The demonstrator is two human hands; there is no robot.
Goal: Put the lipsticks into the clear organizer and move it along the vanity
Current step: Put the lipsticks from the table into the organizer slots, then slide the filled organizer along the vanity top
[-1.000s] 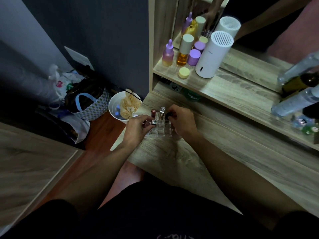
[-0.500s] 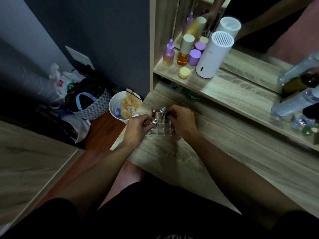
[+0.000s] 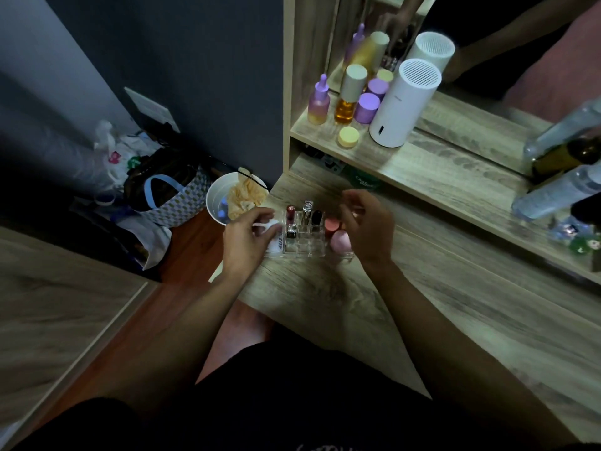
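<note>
The clear organizer point(image 3: 305, 244) stands on the wooden vanity point(image 3: 325, 304) near its left end. Upright in its slots are a red lipstick point(image 3: 290, 213), a silver one point(image 3: 307, 208) and a black one point(image 3: 316, 218); a fourth short lipstick point(image 3: 291, 231) sits in front of the red one. My left hand point(image 3: 245, 239) is just left of the organizer, fingers loosely curled against a white bottle point(image 3: 274, 244). My right hand point(image 3: 367, 222) hovers to the organizer's right, fingers spread, holding nothing.
A coral sponge point(image 3: 331, 223) and a pink sponge point(image 3: 340, 241) sit in the organizer's right section. The upper shelf holds cosmetic bottles point(image 3: 349, 99) and a white cylinder point(image 3: 403, 105). A white bin point(image 3: 216, 196) and bags point(image 3: 169, 196) stand on the floor to the left.
Both hands were gripping the organizer's sides; now they have let go and drawn apart, uncovering the sponges and the white bottle.
</note>
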